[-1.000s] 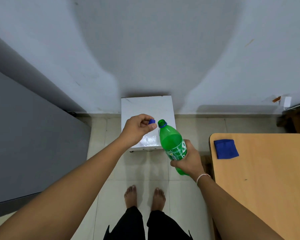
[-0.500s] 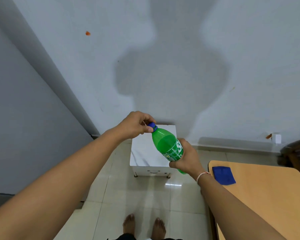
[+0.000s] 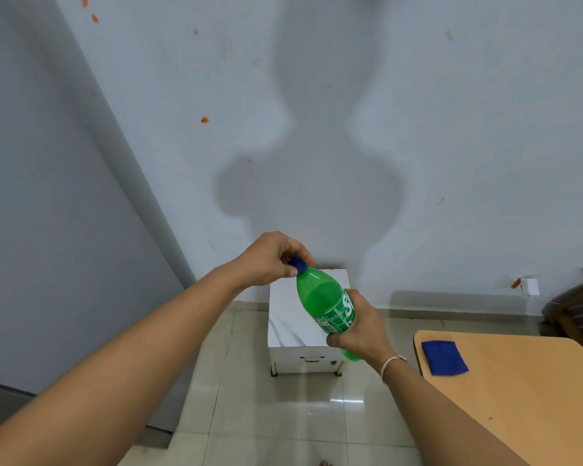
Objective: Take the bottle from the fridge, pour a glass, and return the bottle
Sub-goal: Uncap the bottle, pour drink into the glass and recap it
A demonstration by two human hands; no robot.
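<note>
Left hand: the left hand (image 3: 271, 260) sits just above the middle of the frame, at the end of a bare forearm that rises from the lower left corner. Its back faces the camera and the wrist is bent slightly downward.
Left fingers: the fingers (image 3: 292, 271) are curled narrow around the cap (image 3: 298, 265), thumb below and forefinger over the top, pinching it.
Right hand: the right hand (image 3: 362, 331) is right of centre, below the left one, its forearm coming up from the lower right corner. A thin band (image 3: 392, 363) circles the wrist.
Right fingers: wrapped around the lower body of the bottle (image 3: 327, 306), closed on the label; the fingertips themselves are hidden behind the bottle.
Bottle: green plastic, held in the air between both hands at the centre of the frame, tilted so the neck leans to the upper left and the base points to the lower right. The blue cap sits on the neck.
Behind the bottle: a small white cabinet (image 3: 288, 326) stands on the tiled floor (image 3: 276, 415) against the wall (image 3: 451, 129).
Worktop: the wooden worktop (image 3: 519, 391) fills the lower right of the frame, with a blue cloth (image 3: 444, 358) lying flat near its left edge, well apart from the bottle.
Upper half of the frame: the person's shadow falls on the wall.
</note>
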